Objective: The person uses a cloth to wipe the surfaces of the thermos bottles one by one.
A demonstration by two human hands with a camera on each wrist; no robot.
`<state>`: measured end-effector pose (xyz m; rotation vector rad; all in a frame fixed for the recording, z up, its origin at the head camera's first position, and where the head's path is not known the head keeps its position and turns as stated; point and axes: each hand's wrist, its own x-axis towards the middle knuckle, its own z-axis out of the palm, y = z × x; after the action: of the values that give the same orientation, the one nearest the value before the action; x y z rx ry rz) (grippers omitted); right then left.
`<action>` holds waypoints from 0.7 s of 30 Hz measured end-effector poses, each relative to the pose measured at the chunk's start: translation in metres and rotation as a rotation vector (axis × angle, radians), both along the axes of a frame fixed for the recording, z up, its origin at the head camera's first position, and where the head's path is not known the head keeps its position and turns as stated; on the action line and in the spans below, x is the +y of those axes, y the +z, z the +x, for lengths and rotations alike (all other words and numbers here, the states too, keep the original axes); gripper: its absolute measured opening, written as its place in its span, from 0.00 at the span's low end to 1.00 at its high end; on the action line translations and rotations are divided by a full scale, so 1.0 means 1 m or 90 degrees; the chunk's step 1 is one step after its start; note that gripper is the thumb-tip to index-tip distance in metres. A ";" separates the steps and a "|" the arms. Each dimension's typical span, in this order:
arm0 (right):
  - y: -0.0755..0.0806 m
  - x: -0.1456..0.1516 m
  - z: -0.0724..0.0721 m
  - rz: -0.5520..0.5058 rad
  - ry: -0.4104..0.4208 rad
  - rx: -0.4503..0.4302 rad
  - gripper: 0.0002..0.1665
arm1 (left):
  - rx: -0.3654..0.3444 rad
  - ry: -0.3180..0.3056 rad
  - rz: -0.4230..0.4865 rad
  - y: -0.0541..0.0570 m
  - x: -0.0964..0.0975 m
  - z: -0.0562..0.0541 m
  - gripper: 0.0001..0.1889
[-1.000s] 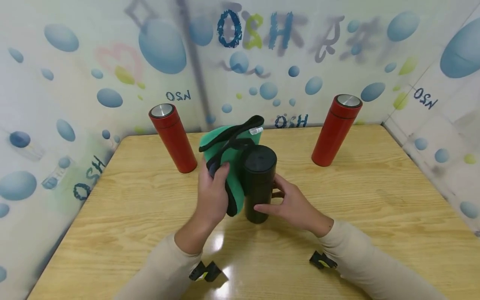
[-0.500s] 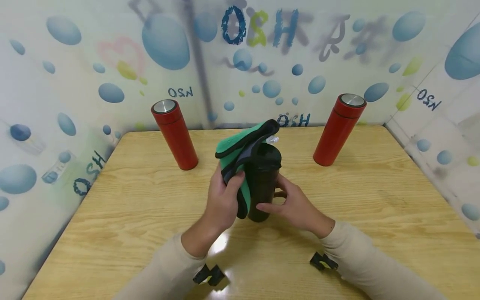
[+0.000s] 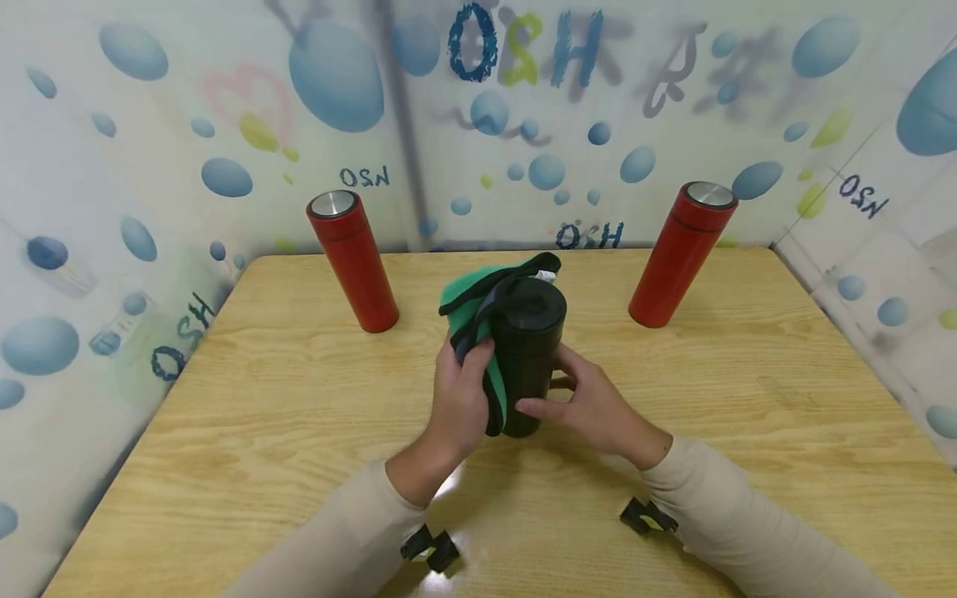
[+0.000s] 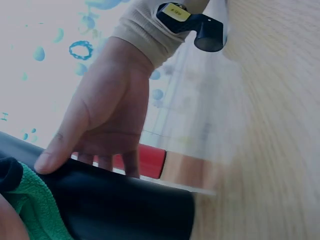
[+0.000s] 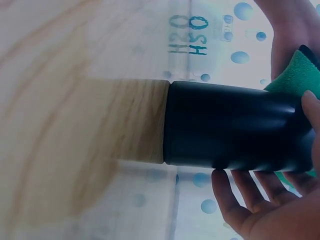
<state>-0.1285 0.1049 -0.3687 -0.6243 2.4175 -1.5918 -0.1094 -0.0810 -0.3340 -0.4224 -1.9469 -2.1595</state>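
Note:
A black thermos bottle [image 3: 529, 353] stands upright on the wooden table, its base seen in the right wrist view. My left hand [image 3: 462, 407] grips a green cloth with black edging [image 3: 465, 289] and holds it against the bottle's left side. A dark fold of the cloth laps over the lid's edge. On the other side, my right hand [image 3: 594, 409] holds the bottle's lower body between thumb and fingers. In the left wrist view the green cloth [image 4: 42, 212] lies along the bottle's wall [image 4: 130, 205]. Part of the left hand is hidden behind the cloth.
Two red thermos bottles with silver lids stand farther back, one red bottle [image 3: 357, 266] at the left and another red bottle [image 3: 680, 262] at the right. Behind the wooden table [image 3: 299, 415] rises a wall [image 3: 419, 199] patterned with blue bubbles.
My left hand has moved right with the cloth, bringing it closer against the black bottle and its lid. The right hand keeps its hold. The view has shifted slightly.

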 end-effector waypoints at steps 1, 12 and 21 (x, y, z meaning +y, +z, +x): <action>0.000 0.000 0.000 0.002 -0.001 0.001 0.43 | -0.003 -0.002 0.004 -0.001 0.000 0.000 0.21; 0.000 0.001 0.003 0.014 0.006 0.033 0.42 | -0.037 -0.024 0.016 0.002 -0.003 0.000 0.21; 0.001 0.003 0.001 0.011 0.013 0.045 0.42 | -0.014 -0.024 0.035 0.025 -0.008 0.005 0.23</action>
<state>-0.1279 0.1080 -0.3679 -0.7119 2.4638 -1.5649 -0.1043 -0.0894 -0.3088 -0.4305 -1.9007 -2.2451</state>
